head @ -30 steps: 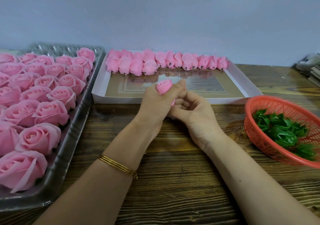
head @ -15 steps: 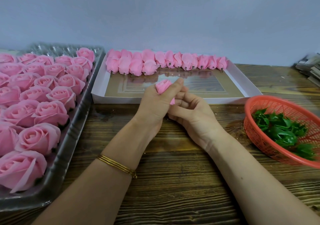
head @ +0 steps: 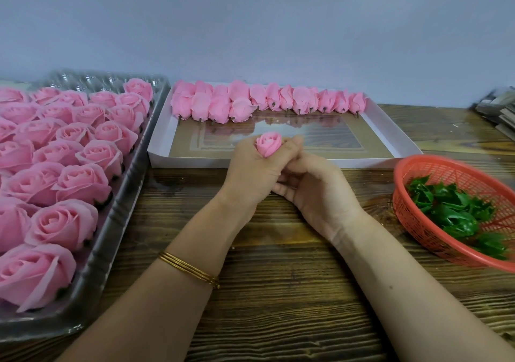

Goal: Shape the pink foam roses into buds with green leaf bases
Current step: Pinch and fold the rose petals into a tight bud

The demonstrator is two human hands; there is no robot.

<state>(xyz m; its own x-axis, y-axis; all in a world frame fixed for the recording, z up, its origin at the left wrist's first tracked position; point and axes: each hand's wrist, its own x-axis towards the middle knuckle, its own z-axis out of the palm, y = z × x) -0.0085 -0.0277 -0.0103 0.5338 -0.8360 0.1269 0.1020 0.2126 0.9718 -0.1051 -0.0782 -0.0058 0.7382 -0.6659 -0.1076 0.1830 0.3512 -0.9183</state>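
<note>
My left hand (head: 252, 173) grips a pink foam rose bud (head: 268, 144), whose top sticks up out of the fist. My right hand (head: 315, 187) is tucked against the left from the right, fingers curled under the bud's base; what they hold is hidden. Several shaped pink buds (head: 250, 102) lie in a row at the back of a white tray (head: 390, 138). Several open pink roses (head: 72, 150) fill a clear plastic tray (head: 117, 222) on the left. Green leaf bases (head: 457, 208) lie in a red basket (head: 412, 216) on the right.
Everything sits on a dark wooden table (head: 278, 292) against a pale wall. A stack of grey items (head: 498, 113) lies at the far right edge. Bare wood shows between my forearms and in front of the basket.
The bud has turned in my left hand and now shows its spiral top. Both hands stay pressed together at the same spot in front of the white tray.
</note>
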